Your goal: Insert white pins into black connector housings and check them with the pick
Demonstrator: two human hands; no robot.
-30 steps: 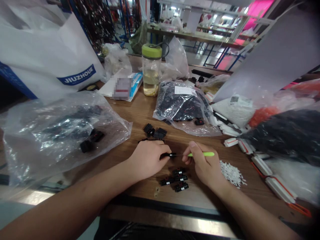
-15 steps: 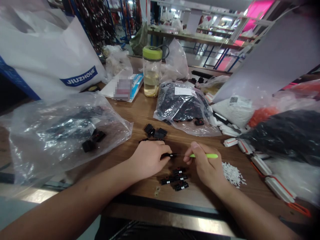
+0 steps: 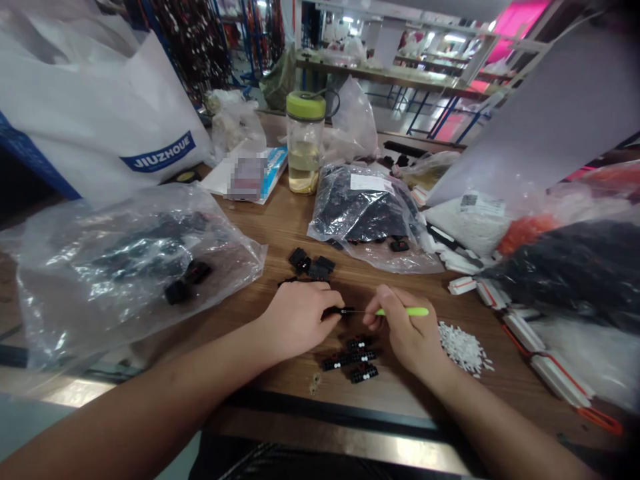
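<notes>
My left hand (image 3: 303, 317) pinches a black connector housing (image 3: 345, 311) between thumb and fingers, mostly hidden by the hand. In my right hand (image 3: 407, 327) is a thin tool with a bright green handle (image 3: 413, 311), its metal shaft pointing left with the tip at the housing. Several black connector housings (image 3: 363, 373) with white plugs in them lie just below, between the hands. Beyond my left hand rest more black connector housings (image 3: 320, 268). A heap of small white plugs (image 3: 463, 350) lies to the right of my right hand.
A clear bag of black parts (image 3: 365, 207) lies behind the hands, and another clear bag (image 3: 125, 260) is at left. A bottle with a green lid (image 3: 305, 143) stands at the back. White strips with orange edges (image 3: 555, 373) and more bags line the right side.
My right hand has shifted slightly left with the green-handled tool, bringing it closer to the housing. My left hand stays nearly in place.
</notes>
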